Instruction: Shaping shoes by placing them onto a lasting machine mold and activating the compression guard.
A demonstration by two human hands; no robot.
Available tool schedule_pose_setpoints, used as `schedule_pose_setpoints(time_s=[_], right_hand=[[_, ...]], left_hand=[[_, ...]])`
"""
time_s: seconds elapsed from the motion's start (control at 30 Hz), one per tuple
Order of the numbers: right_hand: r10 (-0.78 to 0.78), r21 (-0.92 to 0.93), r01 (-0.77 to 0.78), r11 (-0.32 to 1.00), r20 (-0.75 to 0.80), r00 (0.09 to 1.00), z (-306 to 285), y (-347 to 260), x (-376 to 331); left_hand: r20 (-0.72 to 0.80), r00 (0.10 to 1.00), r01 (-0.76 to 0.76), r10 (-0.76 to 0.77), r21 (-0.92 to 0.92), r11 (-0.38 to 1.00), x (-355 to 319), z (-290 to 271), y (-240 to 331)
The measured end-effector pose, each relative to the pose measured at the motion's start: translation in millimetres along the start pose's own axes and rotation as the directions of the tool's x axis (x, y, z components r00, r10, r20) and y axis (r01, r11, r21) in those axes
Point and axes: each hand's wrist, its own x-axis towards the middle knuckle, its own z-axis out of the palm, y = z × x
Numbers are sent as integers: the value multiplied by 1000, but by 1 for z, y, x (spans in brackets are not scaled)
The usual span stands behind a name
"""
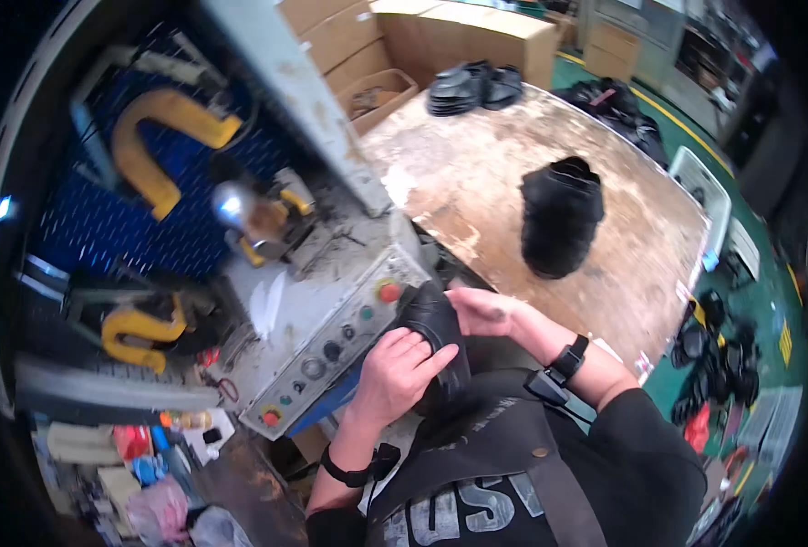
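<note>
A black leather shoe upper (433, 314) is held in front of my chest, close to the machine's control panel. My left hand (398, 372) is closed on its near left side, the fingers curled over the leather. On the other side, my right hand (482, 313) grips the edge of the upper, its fingertips partly hidden by the leather. The lower part of the piece runs down against my dark apron (486, 447). Just left of my hands is the control panel (331, 349), with red, green and black buttons.
A machine with yellow curved clamps (139, 150) stands at the left. Right of it, a worn wooden table (477, 173) bears a pile of black shoe pieces (561, 219) and more black pieces (473, 87) by cardboard boxes (468, 41). Black shoes (719, 356) lie on the green floor.
</note>
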Motion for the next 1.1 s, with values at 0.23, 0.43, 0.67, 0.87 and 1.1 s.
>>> schedule_pose_setpoints(time_s=[0.23,0.43,0.67,0.87,1.1], right_hand=[[-537,-124,523,843,-222,814,5,-69,-54],[-823,-401,724,561,-366,435,-20,-139,-126],[-783,-586,647,488,-622,28,-101,-96,-198],[-604,-427,526,735,-765,223,-106,-6,-188],[-441,-285,340,896,-493,750,-1,16,-80]], left_hand=[[-87,995,38,-53,-163,986,50,27,-3],[-274,962,-84,13,-249,965,152,82,-21],[-154,988,-73,29,-293,953,265,173,-46],[-239,971,-86,11,-304,949,243,185,-47],[21,923,348,-385,-474,809,16,178,-39]])
